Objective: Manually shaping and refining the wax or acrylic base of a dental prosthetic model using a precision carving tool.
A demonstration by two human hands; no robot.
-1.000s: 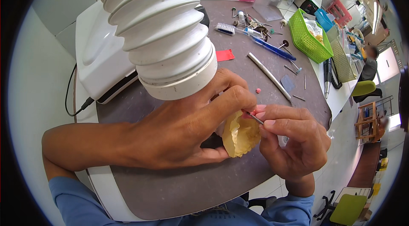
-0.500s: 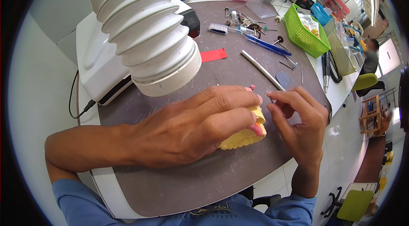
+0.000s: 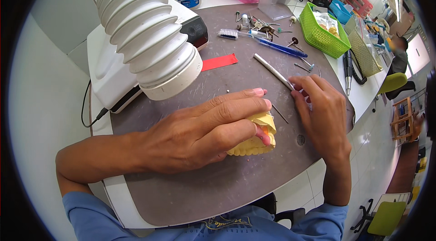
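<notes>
My left hand (image 3: 204, 127) arches over a yellow plaster dental model (image 3: 247, 148) on the grey-brown mat and grips it, hiding much of it. Pink material shows at the model's right side and by my fingertips. To the right, my right hand (image 3: 320, 109) pinches the near end of a slim silver rod-shaped tool (image 3: 272, 71), which lies slanting on the mat. Between the hands rests a thin metal pin (image 3: 280, 114), apart from both.
A ribbed white hose (image 3: 145, 36) hangs at left over a white machine (image 3: 102, 68). Farther back lie a red strip (image 3: 219, 62), a blue toothbrush (image 3: 281, 46) and several small rotary bits. A green basket (image 3: 324, 36) and black handpiece (image 3: 348, 71) stand at right.
My right hand has moved away from the model to the near end of the silver tool. The thin pin now shows lying on the mat. My left hand keeps its hold.
</notes>
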